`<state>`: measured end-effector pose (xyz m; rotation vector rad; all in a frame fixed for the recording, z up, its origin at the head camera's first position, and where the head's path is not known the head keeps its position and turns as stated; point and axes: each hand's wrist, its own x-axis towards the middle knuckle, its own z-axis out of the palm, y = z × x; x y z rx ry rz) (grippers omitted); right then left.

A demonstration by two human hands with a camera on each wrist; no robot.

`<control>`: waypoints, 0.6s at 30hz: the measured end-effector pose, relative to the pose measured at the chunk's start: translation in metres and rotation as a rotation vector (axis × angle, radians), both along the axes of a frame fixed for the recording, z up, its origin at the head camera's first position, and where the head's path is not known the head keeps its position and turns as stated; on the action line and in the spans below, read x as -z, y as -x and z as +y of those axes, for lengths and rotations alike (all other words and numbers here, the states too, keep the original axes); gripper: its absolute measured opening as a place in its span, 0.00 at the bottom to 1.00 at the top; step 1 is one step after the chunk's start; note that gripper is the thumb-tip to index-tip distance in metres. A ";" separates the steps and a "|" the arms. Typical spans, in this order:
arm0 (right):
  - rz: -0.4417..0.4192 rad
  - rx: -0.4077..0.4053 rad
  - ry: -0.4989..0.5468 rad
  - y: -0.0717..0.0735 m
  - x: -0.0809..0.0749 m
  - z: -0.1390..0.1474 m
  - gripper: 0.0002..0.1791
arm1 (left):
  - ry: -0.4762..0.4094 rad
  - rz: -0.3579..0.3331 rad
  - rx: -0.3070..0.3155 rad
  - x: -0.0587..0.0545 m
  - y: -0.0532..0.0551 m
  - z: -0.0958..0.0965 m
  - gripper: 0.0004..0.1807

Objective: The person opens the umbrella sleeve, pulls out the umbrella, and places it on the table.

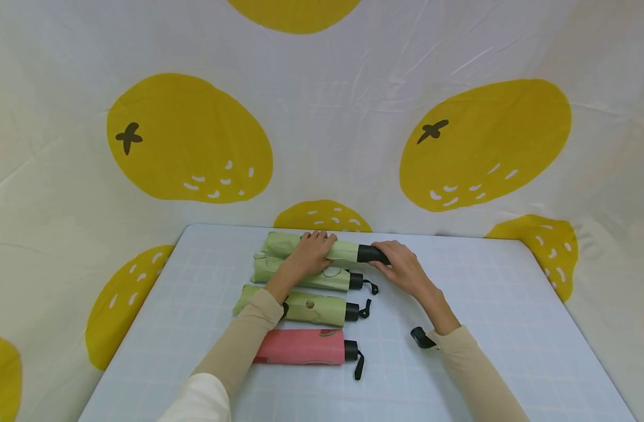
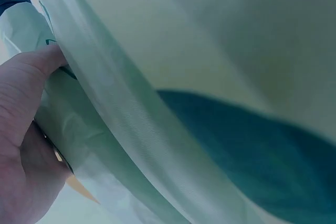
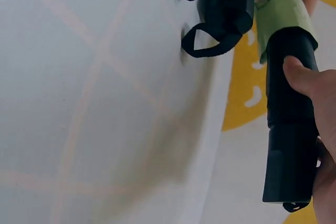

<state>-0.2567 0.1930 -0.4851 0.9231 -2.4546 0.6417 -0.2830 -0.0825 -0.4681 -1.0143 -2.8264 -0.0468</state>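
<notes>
At the back of a row of folded umbrellas, both hands hold a light green umbrella. My left hand grips its fabric body, and in the left wrist view the thumb and fingers wrap around the rolled cloth. My right hand holds its black handle; the right wrist view shows the thumb lying along that handle. Just in front lies a second green umbrella, partly covered by the left hand.
Nearer on the table lie a third green umbrella and a pink-red umbrella, handles to the right with black wrist straps. The left forearm passes over both. A pale curtain with yellow fruit shapes hangs behind the table.
</notes>
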 end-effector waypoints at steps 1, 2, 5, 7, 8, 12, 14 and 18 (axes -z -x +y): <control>-0.001 -0.002 0.002 -0.001 0.000 0.001 0.23 | 0.002 -0.001 0.000 0.001 0.000 -0.001 0.29; -0.003 -0.002 0.004 -0.001 -0.001 0.001 0.23 | 0.000 -0.006 0.000 0.001 0.001 -0.001 0.28; -0.009 -0.001 0.007 -0.003 -0.001 0.003 0.23 | -0.006 -0.024 -0.009 0.001 0.000 -0.003 0.28; -0.016 0.002 0.006 -0.004 -0.002 0.005 0.23 | -0.005 -0.034 -0.017 0.000 0.000 -0.003 0.28; -0.020 0.004 0.004 -0.004 -0.002 0.006 0.23 | -0.003 -0.039 -0.019 -0.001 0.000 -0.004 0.28; -0.025 0.009 -0.007 -0.005 -0.002 0.008 0.23 | 0.008 -0.050 -0.017 -0.003 -0.001 -0.004 0.28; -0.021 0.008 -0.007 -0.005 -0.003 0.008 0.23 | 0.004 -0.060 -0.016 -0.004 -0.002 -0.005 0.28; -0.008 0.002 -0.002 -0.006 -0.005 0.007 0.24 | 0.001 -0.089 -0.022 -0.006 -0.003 -0.007 0.29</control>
